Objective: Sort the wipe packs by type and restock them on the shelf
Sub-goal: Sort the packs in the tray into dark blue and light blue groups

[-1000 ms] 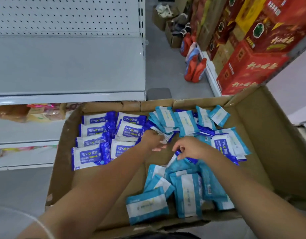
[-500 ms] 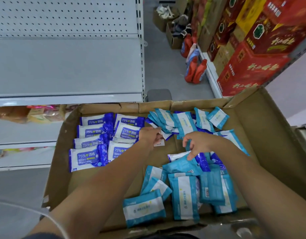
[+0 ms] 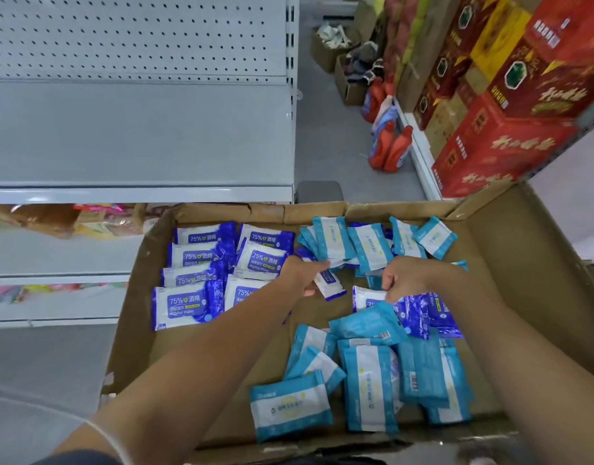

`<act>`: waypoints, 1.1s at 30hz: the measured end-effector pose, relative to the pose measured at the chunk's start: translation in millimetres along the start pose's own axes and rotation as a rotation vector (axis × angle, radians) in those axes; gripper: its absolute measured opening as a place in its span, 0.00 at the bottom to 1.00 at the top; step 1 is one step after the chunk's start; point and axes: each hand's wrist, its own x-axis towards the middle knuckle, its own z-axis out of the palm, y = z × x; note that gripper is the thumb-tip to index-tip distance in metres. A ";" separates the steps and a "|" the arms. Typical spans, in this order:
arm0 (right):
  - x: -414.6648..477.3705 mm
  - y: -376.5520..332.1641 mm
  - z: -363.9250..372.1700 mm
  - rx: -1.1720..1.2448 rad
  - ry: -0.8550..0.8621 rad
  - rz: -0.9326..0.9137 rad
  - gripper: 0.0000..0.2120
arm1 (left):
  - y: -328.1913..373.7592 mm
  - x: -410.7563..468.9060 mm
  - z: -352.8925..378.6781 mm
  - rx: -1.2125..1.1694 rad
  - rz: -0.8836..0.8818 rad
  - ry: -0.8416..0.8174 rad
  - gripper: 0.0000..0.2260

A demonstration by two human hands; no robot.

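The dark blue-and-white flat plastic wipe packs (image 3: 185,305) stacked at the far left of the brown cardboard box (image 3: 128,330) each carry "75%" and "酒精" in white on a blue panel, with "Alcohol Wipes" in smaller print beneath. The light blue-and-white wipe packs (image 3: 290,406) bear small print and a barcode — too fine to read. Gold characters on the red cartons (image 3: 500,152), far right, are blurred.

Both bare forearms reach forward and draw close together. The left hand (image 3: 300,275) lies palm down, its fingers (image 3: 309,292) curled and pinching a small wipe pack (image 3: 331,284). The right hand (image 3: 406,280), just beside it, is knuckles up, fingers curled down gripping the edge of a dark blue pack (image 3: 423,313).
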 end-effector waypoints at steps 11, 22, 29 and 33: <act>3.7 -0.3 -24.2 0.082 -0.004 0.004 0.20 | 20.5 -35.1 -72.7 0.587 0.291 -0.069 0.08; 21.7 -117.7 -39.5 -0.019 0.143 -0.262 0.15 | 32.1 -72.8 -214.1 1.208 0.415 -0.099 0.13; 47.2 -210.8 51.8 -0.044 0.102 -0.465 0.16 | -28.6 -51.6 -240.1 1.404 0.455 -0.011 0.13; 56.5 -221.0 88.1 -0.026 0.235 -0.339 0.14 | -42.1 -48.8 -245.3 1.420 0.588 0.047 0.17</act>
